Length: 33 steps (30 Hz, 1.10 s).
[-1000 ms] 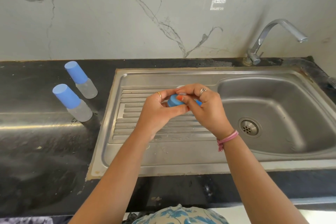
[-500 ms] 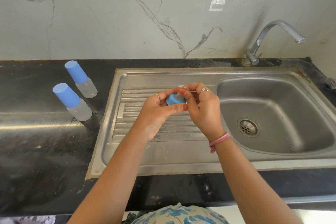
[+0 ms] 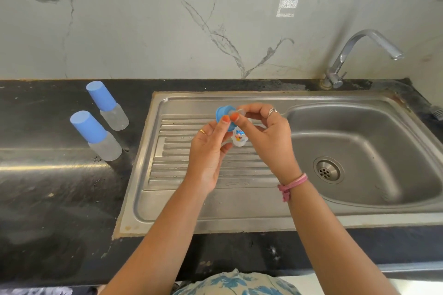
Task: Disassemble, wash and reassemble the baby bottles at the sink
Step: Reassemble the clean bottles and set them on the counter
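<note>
Above the steel drainboard [image 3: 206, 170], my left hand [image 3: 211, 148] holds a blue screw ring [image 3: 223, 112] between thumb and fingers. My right hand [image 3: 263, 134] pinches the clear teat [image 3: 237, 110] that sticks out of the ring. Just below the two hands a small clear bottle body [image 3: 239, 137] with a coloured print stands on the drainboard, partly hidden by my fingers. Two capped baby bottles stand on the black counter to the left, the far bottle [image 3: 107, 105] and the near bottle [image 3: 94, 135], both with blue caps.
The sink basin [image 3: 359, 151] with its drain [image 3: 327, 170] lies to the right, under a chrome tap [image 3: 354, 55]. A marble wall rises behind the black counter [image 3: 48, 187]. The counter's front edge runs along the bottom.
Both hands have risen and tilted the blue ring upward. My right fingers now pull the clear teat out of the ring, and the printed bottle body below has come into view.
</note>
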Available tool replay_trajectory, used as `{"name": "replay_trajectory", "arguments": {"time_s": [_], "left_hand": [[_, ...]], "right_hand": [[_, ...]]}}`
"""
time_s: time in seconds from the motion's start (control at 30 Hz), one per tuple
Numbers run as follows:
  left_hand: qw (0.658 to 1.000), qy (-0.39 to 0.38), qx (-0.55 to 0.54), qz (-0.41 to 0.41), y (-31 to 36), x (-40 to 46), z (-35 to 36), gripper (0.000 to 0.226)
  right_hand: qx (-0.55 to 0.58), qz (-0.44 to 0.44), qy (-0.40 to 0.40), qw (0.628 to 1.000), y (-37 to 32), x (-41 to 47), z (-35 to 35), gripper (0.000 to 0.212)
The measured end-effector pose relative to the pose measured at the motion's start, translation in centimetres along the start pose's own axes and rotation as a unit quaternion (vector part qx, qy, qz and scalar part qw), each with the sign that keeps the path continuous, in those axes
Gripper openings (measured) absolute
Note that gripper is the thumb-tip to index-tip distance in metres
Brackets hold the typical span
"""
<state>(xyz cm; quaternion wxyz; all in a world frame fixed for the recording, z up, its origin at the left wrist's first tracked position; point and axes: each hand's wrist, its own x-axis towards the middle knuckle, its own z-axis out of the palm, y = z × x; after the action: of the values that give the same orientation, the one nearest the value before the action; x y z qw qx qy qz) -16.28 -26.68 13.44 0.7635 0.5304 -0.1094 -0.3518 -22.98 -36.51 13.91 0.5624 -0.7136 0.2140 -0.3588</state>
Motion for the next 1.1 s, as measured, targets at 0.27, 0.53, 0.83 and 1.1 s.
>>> {"name": "replay_trajectory", "arguments": {"time_s": [0.27, 0.53, 0.83, 1.1], "left_hand": [[0.999, -0.010, 0.007, -0.044, 0.7, 0.8, -0.8, 0.015], [0.998, 0.001, 0.057, -0.030, 1.8, 1.1, -0.8, 0.017], [0.999, -0.038, 0.036, 0.013, 1.7, 0.8, -0.2, 0.019], [0.989, -0.036, 0.043, -0.138, 3.1, 1.0, -1.4, 0.020]], "right_hand": [[-0.098, -0.112, -0.137, 0.979, 0.8, 1.5, -1.9, 0.025], [-0.140, -0.225, -0.048, 0.963, 0.9, 1.5, -0.9, 0.015], [-0.014, -0.014, 0.026, 0.999, 0.4, 0.5, 0.7, 0.009], [-0.003, 0.080, -0.215, 0.973, -0.7, 1.8, -2.7, 0.025]]}}
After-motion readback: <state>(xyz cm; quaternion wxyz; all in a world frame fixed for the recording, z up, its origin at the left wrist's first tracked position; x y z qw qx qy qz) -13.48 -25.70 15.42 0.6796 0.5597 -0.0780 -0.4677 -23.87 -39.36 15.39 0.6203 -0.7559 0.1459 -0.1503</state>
